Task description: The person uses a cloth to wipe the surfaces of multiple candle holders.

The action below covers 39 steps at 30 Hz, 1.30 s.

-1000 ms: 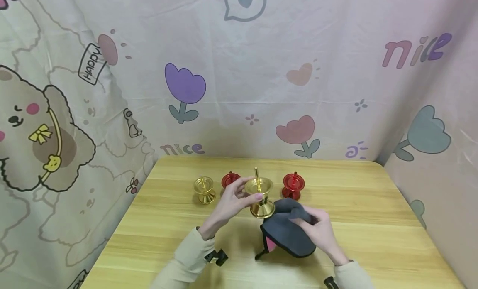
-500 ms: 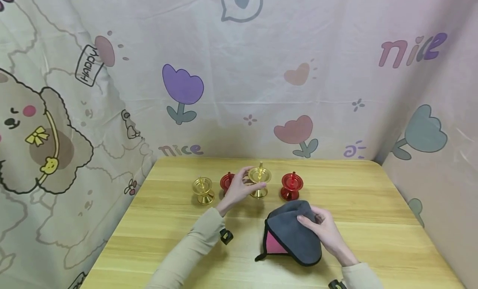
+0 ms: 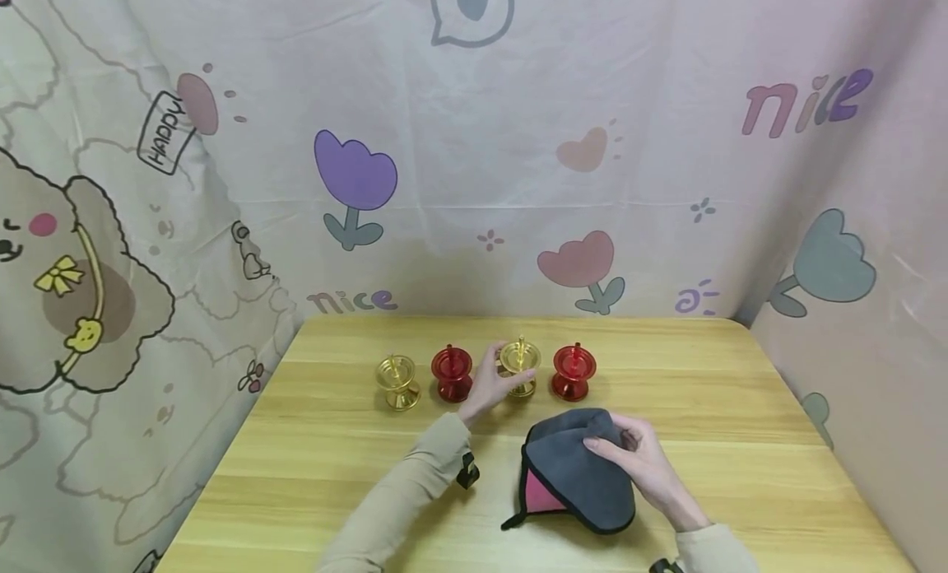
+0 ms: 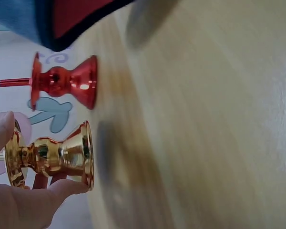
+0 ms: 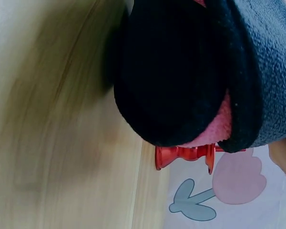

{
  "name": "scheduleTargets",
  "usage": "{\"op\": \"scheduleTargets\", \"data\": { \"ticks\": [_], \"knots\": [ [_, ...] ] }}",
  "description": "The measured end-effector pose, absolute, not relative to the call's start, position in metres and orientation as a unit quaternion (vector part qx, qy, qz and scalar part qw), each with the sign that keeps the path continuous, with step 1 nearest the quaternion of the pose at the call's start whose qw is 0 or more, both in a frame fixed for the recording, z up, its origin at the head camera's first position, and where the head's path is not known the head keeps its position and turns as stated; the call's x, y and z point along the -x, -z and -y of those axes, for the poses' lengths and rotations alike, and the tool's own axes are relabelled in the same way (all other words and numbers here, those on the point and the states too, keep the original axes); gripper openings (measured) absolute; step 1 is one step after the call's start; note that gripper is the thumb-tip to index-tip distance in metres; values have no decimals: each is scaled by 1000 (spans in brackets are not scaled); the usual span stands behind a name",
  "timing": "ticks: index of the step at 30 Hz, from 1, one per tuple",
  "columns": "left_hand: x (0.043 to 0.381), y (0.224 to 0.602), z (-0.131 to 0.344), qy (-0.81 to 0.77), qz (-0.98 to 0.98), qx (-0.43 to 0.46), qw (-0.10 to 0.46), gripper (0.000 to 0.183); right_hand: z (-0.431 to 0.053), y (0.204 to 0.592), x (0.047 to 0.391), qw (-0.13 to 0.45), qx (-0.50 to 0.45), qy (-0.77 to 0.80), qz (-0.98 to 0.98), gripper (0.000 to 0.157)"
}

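Note:
My left hand [image 3: 492, 385] grips a shiny gold candle holder [image 3: 521, 356] between thumb and fingers. It is upright in the row at the back of the table, its base close over the wood in the left wrist view. Beside it on the right stands a red candle holder [image 3: 573, 365]; to the left are another red candle holder [image 3: 452, 366] and a smaller-looking gold candle holder [image 3: 397, 376]. Nearer the front, my right hand [image 3: 640, 458] pinches a folded cloth [image 3: 581, 474], dark grey outside, pink inside, with black edging and a small loop. Some right fingers are hidden behind the cloth.
The light wooden table [image 3: 311, 466] reaches back to a printed curtain [image 3: 474, 145] with flowers and lettering. A second curtain [image 3: 96, 268] hangs along the left side. Black wrist straps [image 3: 468, 472] show on the sleeves.
My left hand has carried the gold candle holder away from the cloth, back and down between the red ones. My right hand has lowered the cloth slightly, still pinching it.

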State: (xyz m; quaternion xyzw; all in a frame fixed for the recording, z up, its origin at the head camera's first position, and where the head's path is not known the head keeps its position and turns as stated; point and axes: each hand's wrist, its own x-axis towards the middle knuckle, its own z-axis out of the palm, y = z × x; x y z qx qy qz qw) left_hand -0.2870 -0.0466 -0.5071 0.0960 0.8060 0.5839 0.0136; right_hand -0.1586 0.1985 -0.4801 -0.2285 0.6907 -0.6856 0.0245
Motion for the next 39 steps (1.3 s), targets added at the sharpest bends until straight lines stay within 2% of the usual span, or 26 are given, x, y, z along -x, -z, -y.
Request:
{"op": "scheduleTargets", "data": {
  "ticks": [17, 23, 25, 32, 35, 39],
  "knots": [
    [287, 519, 41, -570, -816, -96, 6, 70, -195, 482, 158, 31, 210, 693, -689, 17],
    [269, 512, 49, -596, -796, -104, 0, 84, -195, 483, 160, 25, 220, 691, -688, 16],
    [259, 511, 54, -602, -791, -101, -27, 82, -195, 483, 161, 22, 221, 692, -686, 17],
    [235, 512, 79, -625, -757, -50, -184, 49, -196, 483, 162, 30, 247, 720, -648, 30],
    [232, 515, 90, -617, -754, -14, -225, 48, -195, 483, 163, 24, 246, 731, -636, 35],
    [227, 518, 100, -601, -762, 27, -240, 58, -192, 483, 164, 26, 242, 737, -631, 37]
  ]
}}
